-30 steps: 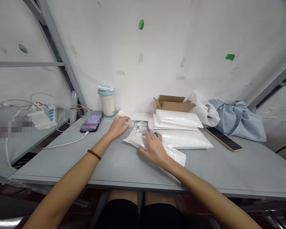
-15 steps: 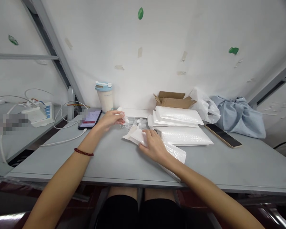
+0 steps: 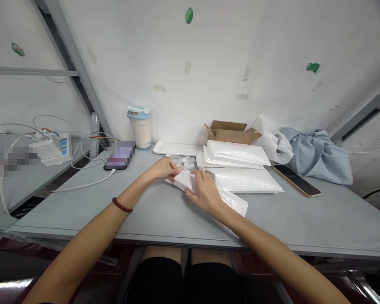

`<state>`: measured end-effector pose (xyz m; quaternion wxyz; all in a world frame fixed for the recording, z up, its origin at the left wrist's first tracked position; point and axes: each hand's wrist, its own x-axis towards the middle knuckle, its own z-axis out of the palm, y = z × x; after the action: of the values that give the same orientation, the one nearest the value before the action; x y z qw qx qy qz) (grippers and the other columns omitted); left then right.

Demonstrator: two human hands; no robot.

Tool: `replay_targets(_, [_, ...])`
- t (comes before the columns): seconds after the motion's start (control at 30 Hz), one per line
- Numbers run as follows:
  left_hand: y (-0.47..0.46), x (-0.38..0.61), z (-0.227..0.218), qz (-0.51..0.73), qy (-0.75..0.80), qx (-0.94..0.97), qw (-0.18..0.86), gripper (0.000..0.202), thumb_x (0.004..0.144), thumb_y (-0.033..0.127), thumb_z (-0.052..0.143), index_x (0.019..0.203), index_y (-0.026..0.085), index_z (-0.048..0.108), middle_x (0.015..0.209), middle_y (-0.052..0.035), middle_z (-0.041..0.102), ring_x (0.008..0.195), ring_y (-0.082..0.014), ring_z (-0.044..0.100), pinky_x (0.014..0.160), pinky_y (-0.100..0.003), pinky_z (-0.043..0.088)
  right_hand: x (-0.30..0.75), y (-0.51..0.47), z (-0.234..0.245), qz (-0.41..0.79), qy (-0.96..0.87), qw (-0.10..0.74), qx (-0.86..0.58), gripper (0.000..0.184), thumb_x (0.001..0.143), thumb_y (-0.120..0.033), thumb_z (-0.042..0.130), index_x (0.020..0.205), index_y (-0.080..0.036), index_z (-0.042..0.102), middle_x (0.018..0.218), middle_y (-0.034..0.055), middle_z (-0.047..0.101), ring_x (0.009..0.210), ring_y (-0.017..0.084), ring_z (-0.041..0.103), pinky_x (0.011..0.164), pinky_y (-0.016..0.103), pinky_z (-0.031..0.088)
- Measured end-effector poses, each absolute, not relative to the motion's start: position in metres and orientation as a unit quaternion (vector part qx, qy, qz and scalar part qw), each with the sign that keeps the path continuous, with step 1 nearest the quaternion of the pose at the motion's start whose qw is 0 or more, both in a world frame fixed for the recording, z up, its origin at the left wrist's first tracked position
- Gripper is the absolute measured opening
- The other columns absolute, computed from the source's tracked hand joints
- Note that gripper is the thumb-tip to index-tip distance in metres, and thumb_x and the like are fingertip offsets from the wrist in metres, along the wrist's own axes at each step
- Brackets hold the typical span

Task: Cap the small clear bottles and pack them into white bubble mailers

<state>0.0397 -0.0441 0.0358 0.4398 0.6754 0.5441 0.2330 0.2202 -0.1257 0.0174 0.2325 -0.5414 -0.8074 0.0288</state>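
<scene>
A white bubble mailer (image 3: 236, 203) lies slantwise on the desk, its mouth toward the left. My right hand (image 3: 205, 193) grips it from above, thumb along the near edge and fingers over the top. At its left end, the fingertips of my left hand (image 3: 164, 169) are pinched at the flap (image 3: 182, 179); whether a small piece is also between them is hidden. Just behind lie several small whitish, partly clear pieces (image 3: 187, 160), too small to name. To the right, more white bubble mailers (image 3: 237, 153) are stacked, with another mailer (image 3: 248, 180) in front.
A long white tray-like box (image 3: 179, 147) lies along the wall. Left of it are a lidded cup (image 3: 139, 128) and a phone on a charging cable (image 3: 91, 184). An open cardboard box (image 3: 232, 134), a plastic bag (image 3: 274, 143), a blue cloth bag (image 3: 318, 154) and another phone (image 3: 296, 180) occupy the right.
My left hand has come down and right from the small white thing it held behind, to the mailer's open end. That white thing no longer shows in it. My right hand stays on the mailer.
</scene>
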Motion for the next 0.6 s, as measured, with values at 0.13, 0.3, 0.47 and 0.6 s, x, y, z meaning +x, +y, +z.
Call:
replay_targets(0.13, [-0.050,0.039,0.042,0.162,0.489,0.784,0.345,0.021,0.064,0.026,0.058,0.046,0.016,0.055,0.041,0.0032,0.047,0.045,-0.0096,0.043,0.046,-0.022,0.030,0.220,-0.125,0.017,0.023,-0.809,0.224,-0.543,0.046,0.075,-0.029,0.051,0.117,-0.011,0.046,0.111,0.0129,0.054,0.100,0.028,0.047,0.084,0.039,0.039])
replay_targets(0.3, [-0.050,0.029,0.051,0.075,0.353,0.829,0.427,0.016,0.066,0.025,0.055,0.053,0.017,0.061,0.049,0.0028,0.049,0.048,-0.0101,0.040,0.048,-0.022,0.029,0.220,-0.125,0.018,0.023,-0.810,0.212,-0.546,0.045,0.076,-0.029,0.051,0.116,-0.011,0.047,0.108,0.0129,0.056,0.099,0.027,0.048,0.083,0.039,0.039])
replay_targets(0.47, [-0.029,0.017,0.033,0.288,0.537,0.775,0.166,0.025,0.070,0.031,0.052,0.082,0.015,0.068,0.082,-0.0074,0.065,0.079,-0.0218,0.056,0.073,-0.029,0.041,0.220,-0.126,0.020,0.028,-0.809,0.207,-0.550,0.046,0.076,-0.031,0.052,0.117,-0.011,0.046,0.110,0.0133,0.055,0.100,0.027,0.047,0.085,0.039,0.038])
replay_targets(0.6, [-0.017,0.011,0.018,0.266,0.555,0.779,0.117,0.025,0.065,0.032,0.059,0.083,0.017,0.068,0.085,-0.0094,0.066,0.085,-0.0251,0.056,0.077,-0.031,0.042,0.220,-0.127,0.021,0.030,-0.810,0.207,-0.548,0.046,0.077,-0.030,0.052,0.118,-0.011,0.046,0.111,0.0127,0.055,0.101,0.027,0.047,0.085,0.039,0.038])
